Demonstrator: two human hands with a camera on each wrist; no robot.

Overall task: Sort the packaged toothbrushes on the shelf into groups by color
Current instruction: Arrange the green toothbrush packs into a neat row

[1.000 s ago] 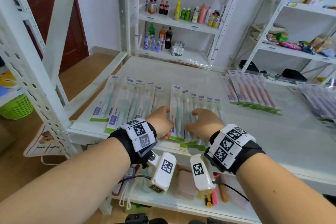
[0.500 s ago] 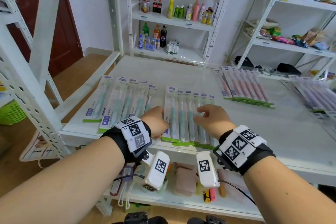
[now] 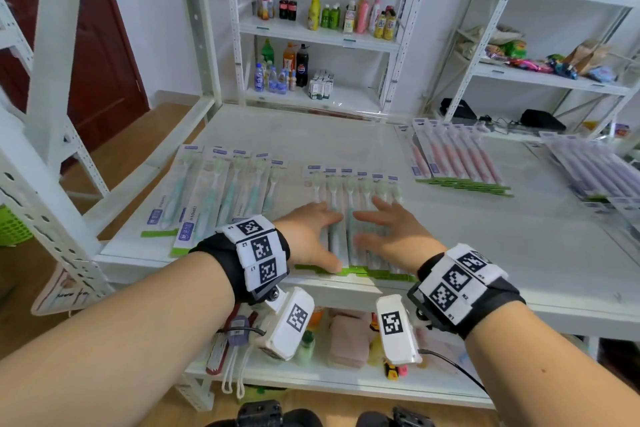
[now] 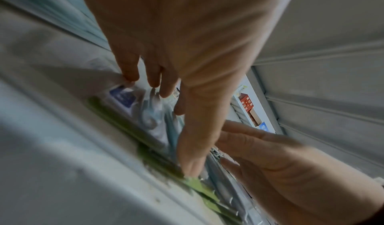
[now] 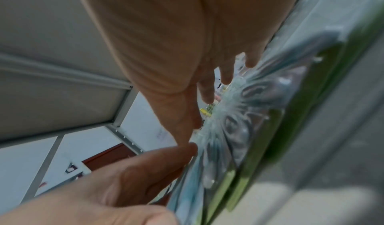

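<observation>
- Your left hand [image 3: 311, 236] and right hand [image 3: 391, 236], fingers straight and spread, press flat on the teal toothbrush packs [image 3: 353, 198] at the shelf [image 3: 519, 253] front edge.
- Your palms hide the pack middles; both wrist views are blurred.

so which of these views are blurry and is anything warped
Head view: mostly sharp, but wide-angle bending curves the shelf posts, and the purple packs at the right edge smear. Left wrist view: left hand and green packs motion-blurred, dim. Right wrist view: right hand soft, packs streaked.
</observation>
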